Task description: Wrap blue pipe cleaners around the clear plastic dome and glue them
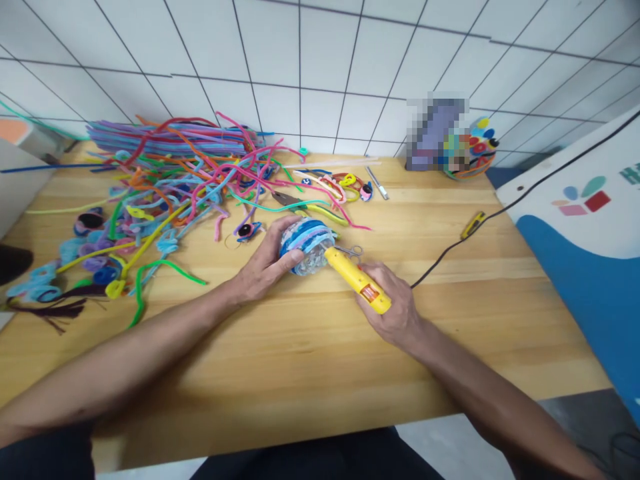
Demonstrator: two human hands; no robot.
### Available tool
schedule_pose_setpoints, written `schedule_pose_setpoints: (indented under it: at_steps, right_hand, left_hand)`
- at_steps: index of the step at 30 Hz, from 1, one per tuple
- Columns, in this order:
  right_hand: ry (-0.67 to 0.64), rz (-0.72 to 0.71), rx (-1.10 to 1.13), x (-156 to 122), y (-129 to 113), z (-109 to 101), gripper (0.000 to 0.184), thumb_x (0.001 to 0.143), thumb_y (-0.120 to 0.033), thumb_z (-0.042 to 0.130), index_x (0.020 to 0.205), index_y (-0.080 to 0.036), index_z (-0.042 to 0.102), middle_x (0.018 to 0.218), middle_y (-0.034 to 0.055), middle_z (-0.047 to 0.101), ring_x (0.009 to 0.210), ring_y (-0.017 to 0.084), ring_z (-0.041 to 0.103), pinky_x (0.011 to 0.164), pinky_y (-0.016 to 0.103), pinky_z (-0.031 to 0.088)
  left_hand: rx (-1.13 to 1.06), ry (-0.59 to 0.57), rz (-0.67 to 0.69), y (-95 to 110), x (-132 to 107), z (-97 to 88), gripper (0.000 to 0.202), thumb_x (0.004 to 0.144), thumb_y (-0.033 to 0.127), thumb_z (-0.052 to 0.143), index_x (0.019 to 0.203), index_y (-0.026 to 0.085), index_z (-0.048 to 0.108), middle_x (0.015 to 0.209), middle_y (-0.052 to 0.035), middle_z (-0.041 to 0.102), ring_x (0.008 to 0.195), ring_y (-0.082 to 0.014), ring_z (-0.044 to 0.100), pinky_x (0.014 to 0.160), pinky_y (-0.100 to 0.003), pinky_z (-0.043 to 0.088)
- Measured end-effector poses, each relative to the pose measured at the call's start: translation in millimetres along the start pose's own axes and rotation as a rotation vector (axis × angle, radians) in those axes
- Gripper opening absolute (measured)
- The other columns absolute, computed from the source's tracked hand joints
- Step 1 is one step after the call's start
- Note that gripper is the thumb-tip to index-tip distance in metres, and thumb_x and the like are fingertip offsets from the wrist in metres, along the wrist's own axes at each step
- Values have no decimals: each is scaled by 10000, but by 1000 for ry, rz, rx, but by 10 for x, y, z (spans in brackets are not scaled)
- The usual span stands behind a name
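Note:
My left hand (pixel 265 267) is closed around a clear cup-like object wrapped in blue and light-blue pipe cleaners (pixel 307 243), holding it on the wooden table (pixel 300 347). My right hand (pixel 393 303) grips a yellow glue gun (pixel 357 280), its nozzle touching the wrapped object's right side. A black cord (pixel 450 250) runs from the gun toward the right. Small scissors (pixel 350 251) lie just behind the gun.
A big tangle of coloured pipe cleaners (pixel 170 167) covers the table's back left, with curled pieces (pixel 95 253) at the left. Pliers (pixel 287 199), a metal tool (pixel 376 183), a yellow utility knife (pixel 473 225) and a colourful basket (pixel 473 157) lie further back. A blue-white board (pixel 590 220) stands right.

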State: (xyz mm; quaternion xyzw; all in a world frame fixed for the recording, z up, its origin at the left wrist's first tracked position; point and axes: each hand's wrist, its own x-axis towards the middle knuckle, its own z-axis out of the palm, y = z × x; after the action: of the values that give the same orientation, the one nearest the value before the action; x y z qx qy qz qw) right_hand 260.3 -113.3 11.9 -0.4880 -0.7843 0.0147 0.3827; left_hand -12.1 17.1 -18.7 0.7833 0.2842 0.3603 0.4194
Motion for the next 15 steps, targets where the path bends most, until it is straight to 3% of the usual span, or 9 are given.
schedule_pose_setpoints:
  at_steps: [6,15]
  right_hand:
    - [-69,-12,52,8,-49,22,237,1037,-198,572,1262,-266,601,1030,61,805,886,239,798,757,364,667]
    - [-7,35,-58,24,-22,-28,171,1048,-204,558,1200,-272,598,945,39,768,830,234,776,702,346,635]
  left_hand:
    - [-3,7,24,17,-3,3,642,1088,590,604,1634,299,432,1636,-132,533,1508,-358,538,1301,-554,442]
    - [23,-6,40,40,8,4,625,1109,573,569,1637,279,410,1621,-154,527,1497,-347,533,1301,-560,439]
